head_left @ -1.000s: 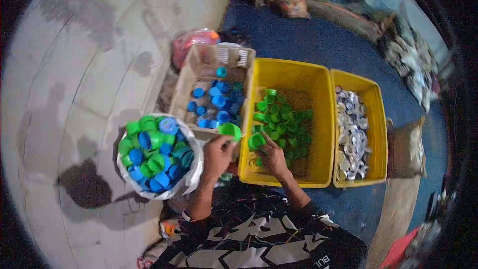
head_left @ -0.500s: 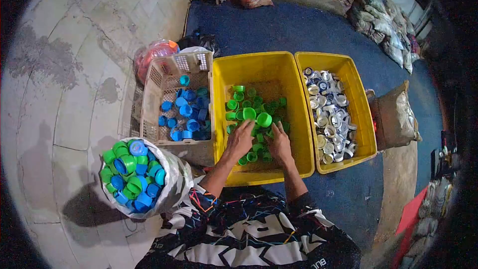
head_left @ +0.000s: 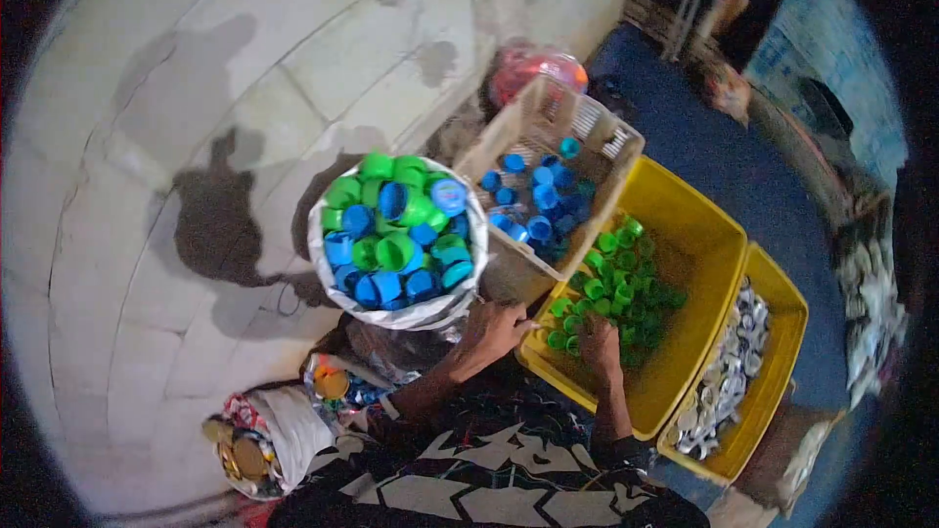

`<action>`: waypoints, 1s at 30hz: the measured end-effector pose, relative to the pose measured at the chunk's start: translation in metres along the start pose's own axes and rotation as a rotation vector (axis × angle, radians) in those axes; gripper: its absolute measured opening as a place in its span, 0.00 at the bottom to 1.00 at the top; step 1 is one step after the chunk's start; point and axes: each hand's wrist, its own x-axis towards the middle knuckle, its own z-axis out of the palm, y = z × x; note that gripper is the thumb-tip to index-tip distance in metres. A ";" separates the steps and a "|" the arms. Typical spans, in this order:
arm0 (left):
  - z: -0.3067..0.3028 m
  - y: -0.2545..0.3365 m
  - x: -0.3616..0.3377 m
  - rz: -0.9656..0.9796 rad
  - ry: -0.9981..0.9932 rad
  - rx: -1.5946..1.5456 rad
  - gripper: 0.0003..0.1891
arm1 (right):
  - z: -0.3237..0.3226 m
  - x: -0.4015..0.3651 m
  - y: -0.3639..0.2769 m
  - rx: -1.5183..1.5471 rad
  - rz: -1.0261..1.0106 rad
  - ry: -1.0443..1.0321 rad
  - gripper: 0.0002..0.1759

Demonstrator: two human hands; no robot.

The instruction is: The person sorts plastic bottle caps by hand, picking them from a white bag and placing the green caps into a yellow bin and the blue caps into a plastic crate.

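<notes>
Beside the near left corner of the yellow bin, my left hand has its fingers curled, its palm hidden. The white sack, heaped with green and blue bottle caps, stands just left of that hand. My right hand reaches down into the yellow bin, fingertips among the green bottle caps. Its fingers point away from me and partly blend into the caps; I cannot tell whether it grips one.
A pale plastic crate with blue caps adjoins the bin's left side. A second yellow bin holds white and silvery caps. Another sack with mixed items stands at lower left. A red bag sits behind the crate.
The view has swung left, bringing the sack of caps nearer the middle. My left hand has left the bin and no green cap shows in it now. My right hand stays over the green caps.
</notes>
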 end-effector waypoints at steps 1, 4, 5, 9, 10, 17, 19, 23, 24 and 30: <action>-0.022 0.003 -0.007 0.021 0.041 -0.049 0.17 | 0.000 0.005 -0.026 -0.007 -0.053 -0.003 0.18; -0.067 0.004 -0.029 -0.008 0.163 0.010 0.16 | 0.009 0.021 -0.100 -0.134 -0.420 0.068 0.17; -0.070 -0.004 -0.037 -0.082 0.182 -0.044 0.15 | 0.015 0.026 -0.119 -0.190 -0.580 0.109 0.16; -0.081 -0.052 -0.042 -0.138 0.631 0.082 0.16 | 0.042 0.039 -0.180 -0.012 -0.757 0.111 0.12; -0.104 -0.041 -0.031 -0.125 0.728 0.197 0.16 | 0.042 0.033 -0.197 0.010 -0.718 0.048 0.15; -0.119 -0.075 0.006 -0.292 0.723 0.204 0.13 | 0.045 0.014 -0.251 -0.059 -0.669 0.030 0.15; -0.123 -0.081 0.001 -0.242 0.763 0.097 0.12 | 0.042 0.023 -0.257 -0.079 -0.747 0.094 0.14; -0.141 -0.084 -0.017 -0.233 0.875 -0.190 0.10 | 0.049 0.053 -0.268 -0.106 -0.822 0.127 0.17; -0.145 -0.083 -0.023 -0.260 0.897 -0.272 0.10 | 0.048 0.058 -0.277 -0.121 -0.858 0.133 0.18; -0.157 -0.084 -0.046 -0.338 0.994 -0.344 0.12 | 0.057 0.083 -0.329 -0.218 -0.960 0.177 0.26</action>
